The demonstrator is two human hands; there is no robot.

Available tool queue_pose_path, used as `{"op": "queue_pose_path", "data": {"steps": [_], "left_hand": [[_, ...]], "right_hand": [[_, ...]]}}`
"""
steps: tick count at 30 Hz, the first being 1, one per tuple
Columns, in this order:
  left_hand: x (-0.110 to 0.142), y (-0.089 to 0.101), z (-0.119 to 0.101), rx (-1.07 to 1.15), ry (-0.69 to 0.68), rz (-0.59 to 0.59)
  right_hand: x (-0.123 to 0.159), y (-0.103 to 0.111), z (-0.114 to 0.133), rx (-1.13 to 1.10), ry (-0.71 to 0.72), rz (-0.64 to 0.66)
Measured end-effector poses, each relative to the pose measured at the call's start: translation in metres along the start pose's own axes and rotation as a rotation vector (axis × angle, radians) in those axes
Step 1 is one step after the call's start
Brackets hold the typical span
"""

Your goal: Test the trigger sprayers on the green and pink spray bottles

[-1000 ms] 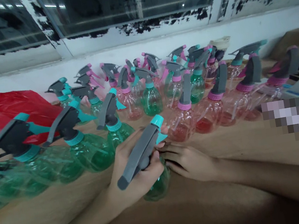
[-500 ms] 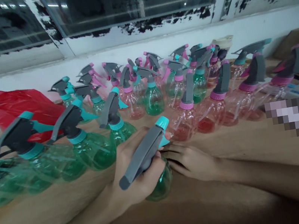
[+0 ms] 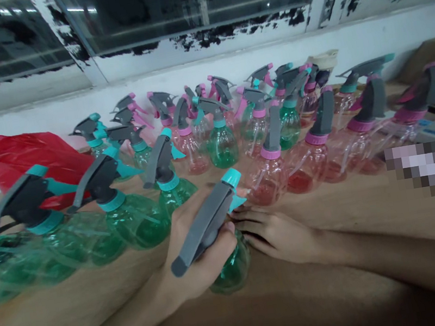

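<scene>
Left hand: your left hand [image 3: 212, 260] wraps its fingers around the neck of a green spray bottle [image 3: 234, 268].
Right hand: your right hand [image 3: 281, 235] has slightly bent fingers at the bottle's side; whether they grip it, I cannot tell.
Bottle: upright on the worktop [image 3: 333, 216], between your hands.
Beyond: green bottles [image 3: 139, 225] left, pink bottles [image 3: 305, 171] right.

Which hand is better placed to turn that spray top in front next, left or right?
Probably the left. The left hand wraps around the green bottle just under its spray top, while the right hand sits at the bottle's side, fingertips hidden.
</scene>
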State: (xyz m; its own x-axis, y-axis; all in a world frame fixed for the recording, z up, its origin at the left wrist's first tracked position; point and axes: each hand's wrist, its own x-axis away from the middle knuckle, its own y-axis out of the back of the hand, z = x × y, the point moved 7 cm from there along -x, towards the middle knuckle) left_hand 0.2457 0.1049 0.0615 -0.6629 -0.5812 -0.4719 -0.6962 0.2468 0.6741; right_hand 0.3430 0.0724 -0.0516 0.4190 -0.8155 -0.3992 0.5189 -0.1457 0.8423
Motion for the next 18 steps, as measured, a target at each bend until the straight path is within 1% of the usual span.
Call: {"op": "queue_pose_path", "data": {"steps": [3,11,18], "left_hand": [[0.0008,-0.0008,0.0011,0.072,0.014,0.004],[0.0031,-0.0036,0.0041,0.047,0.051,0.012],[0.0029,-0.0011,0.0027,0.075,0.015,-0.022]], "right_hand": [[0.0004,-0.0002,-0.0006,0.008,0.005,-0.012],[0.0002,0.0004,-0.0003,0.006,-0.003,-0.002],[0.0006,-0.0005,-0.0012,-0.003,-0.001,-0.002]]}}
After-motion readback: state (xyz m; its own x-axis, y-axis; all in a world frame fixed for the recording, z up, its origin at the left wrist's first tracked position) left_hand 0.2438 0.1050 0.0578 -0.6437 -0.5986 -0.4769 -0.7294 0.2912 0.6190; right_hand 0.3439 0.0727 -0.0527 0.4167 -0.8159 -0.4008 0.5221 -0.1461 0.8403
